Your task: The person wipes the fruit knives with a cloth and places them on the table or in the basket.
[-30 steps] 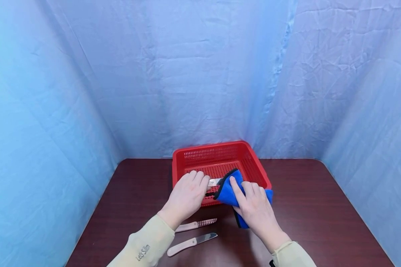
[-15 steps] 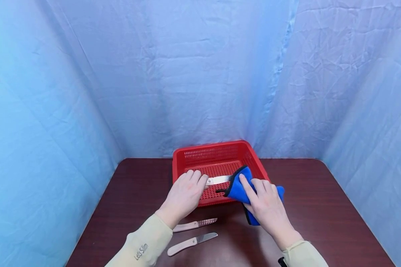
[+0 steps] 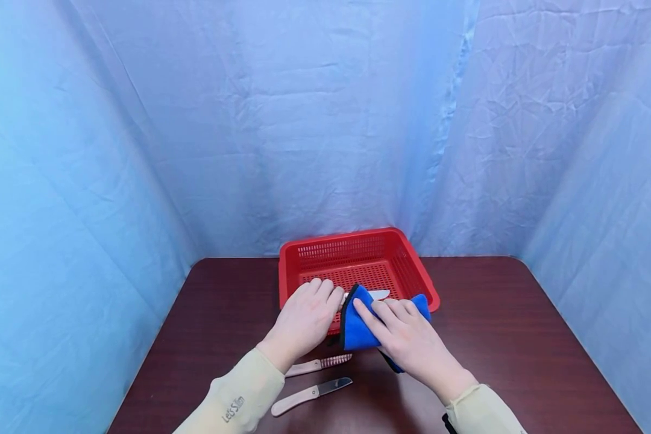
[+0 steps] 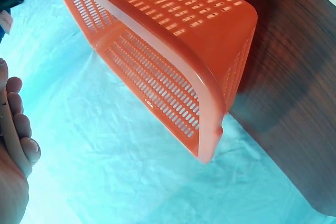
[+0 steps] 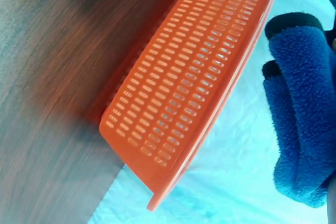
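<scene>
My left hand (image 3: 305,308) grips the knife (image 4: 10,135), my right hand (image 3: 409,334) clasps the cloth (image 3: 359,328); if that slips, the blade (image 3: 380,295), bare-tipped toward three o'clock, could cut me.

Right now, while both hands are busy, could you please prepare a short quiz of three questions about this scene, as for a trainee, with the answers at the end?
1. What colour is the cloth in the right hand, and what colour is its edging?
2. True or false: the left hand holds a knife whose blade tip shows past the cloth.
3. Where do the two loose knives lie?
A) In the right hand
B) On the table, on the near side of the red basket
C) Inside the basket

Key: 1. Blue, with black edging. 2. True. 3. B.
</scene>
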Tool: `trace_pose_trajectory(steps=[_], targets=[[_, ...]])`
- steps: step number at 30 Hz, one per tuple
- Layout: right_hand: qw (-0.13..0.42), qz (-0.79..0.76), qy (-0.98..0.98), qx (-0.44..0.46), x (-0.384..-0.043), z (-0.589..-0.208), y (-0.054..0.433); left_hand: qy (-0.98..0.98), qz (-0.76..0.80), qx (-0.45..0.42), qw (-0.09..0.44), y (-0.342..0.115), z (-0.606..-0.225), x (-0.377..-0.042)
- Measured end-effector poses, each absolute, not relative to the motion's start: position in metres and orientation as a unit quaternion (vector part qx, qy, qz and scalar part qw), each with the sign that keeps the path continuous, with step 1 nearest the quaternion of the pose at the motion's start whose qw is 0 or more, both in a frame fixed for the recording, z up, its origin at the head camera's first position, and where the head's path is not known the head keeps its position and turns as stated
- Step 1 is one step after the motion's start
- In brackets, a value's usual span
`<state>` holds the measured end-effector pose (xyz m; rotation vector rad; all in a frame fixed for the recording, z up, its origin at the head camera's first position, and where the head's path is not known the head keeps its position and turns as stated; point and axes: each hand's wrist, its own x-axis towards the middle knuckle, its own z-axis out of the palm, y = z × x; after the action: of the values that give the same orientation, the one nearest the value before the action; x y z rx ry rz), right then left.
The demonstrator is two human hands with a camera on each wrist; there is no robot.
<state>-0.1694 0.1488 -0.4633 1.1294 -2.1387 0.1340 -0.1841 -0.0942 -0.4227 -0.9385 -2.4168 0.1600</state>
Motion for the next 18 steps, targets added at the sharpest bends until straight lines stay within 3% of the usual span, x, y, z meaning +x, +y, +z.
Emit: trace_pose_trajectory(steps=[18], targets=[[0.261,0.024,-0.891,0.371,-0.168,-0.463,0.176,-0.892,0.052,-0.348,0.284,-0.103,-0.425,-0.185]])
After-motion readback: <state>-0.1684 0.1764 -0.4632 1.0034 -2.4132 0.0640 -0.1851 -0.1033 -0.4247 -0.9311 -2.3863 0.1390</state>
